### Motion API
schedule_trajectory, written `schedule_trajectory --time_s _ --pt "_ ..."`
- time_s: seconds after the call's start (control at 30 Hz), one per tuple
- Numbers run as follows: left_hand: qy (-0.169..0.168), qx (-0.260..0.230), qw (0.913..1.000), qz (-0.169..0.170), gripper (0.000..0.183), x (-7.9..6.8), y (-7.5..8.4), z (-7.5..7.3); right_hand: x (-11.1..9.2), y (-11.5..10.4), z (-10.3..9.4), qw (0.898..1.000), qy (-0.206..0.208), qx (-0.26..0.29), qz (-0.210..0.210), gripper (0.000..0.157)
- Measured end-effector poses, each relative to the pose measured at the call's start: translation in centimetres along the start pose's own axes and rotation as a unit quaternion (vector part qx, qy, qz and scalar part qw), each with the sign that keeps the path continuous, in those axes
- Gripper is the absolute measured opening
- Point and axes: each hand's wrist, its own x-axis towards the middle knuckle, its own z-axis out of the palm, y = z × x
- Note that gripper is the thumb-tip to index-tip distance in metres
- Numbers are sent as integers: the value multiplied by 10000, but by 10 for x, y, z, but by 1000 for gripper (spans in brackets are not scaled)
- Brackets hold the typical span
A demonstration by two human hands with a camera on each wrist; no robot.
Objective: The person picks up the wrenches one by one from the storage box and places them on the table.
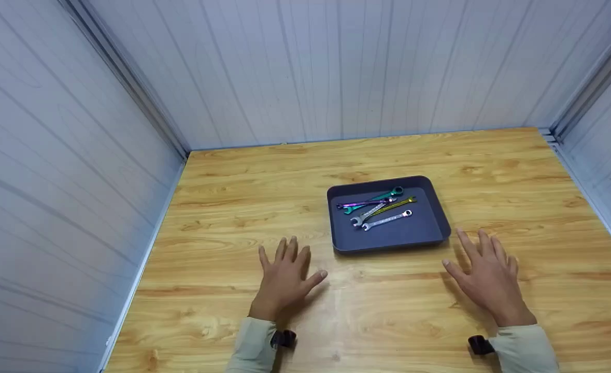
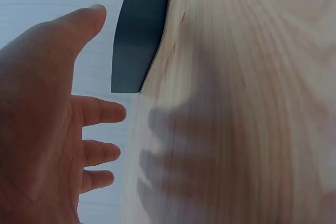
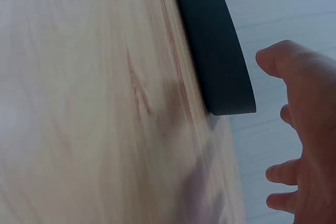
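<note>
A dark grey tray (image 1: 424,228) lies on the table with several wrenches inside. Among them are a green wrench (image 1: 397,191), a purple wrench (image 1: 359,204), a yellow-green wrench (image 1: 401,204) and a silver wrench (image 1: 388,220); another silver one overlaps the pile. My left hand (image 1: 283,280) hovers over the wood left of the tray's near corner, fingers spread, holding nothing. To the right, my right hand (image 1: 489,277) is also spread and empty, its fingertips near the tray's right front corner. Both wrist views show the tray's outer wall (image 2: 139,40) beyond the thumb.
The wooden table (image 1: 222,207) extends around the tray on every side. White panel walls (image 1: 310,67) enclose it at the back, left and right. A small black device (image 1: 283,339) sits at each sleeve cuff.
</note>
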Motion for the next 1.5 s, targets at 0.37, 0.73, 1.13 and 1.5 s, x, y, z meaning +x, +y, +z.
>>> schedule_trajectory --time_s 0.37,0.73,1.13,1.5 --pt "52 -65 9999 55 81 4 2 1 3 -6 9 9989 325 346 3 78" --pt "717 -188 9970 221 53 12 12 -4 16 -10 20 9924 664 1003 272 69" --pt "788 -265 9962 261 40 15 20 4 29 -10 30 9782 459 1944 564 68" --pt "1429 -718 9860 465 25 28 30 10 36 -9 42 9675 713 2360 559 59"
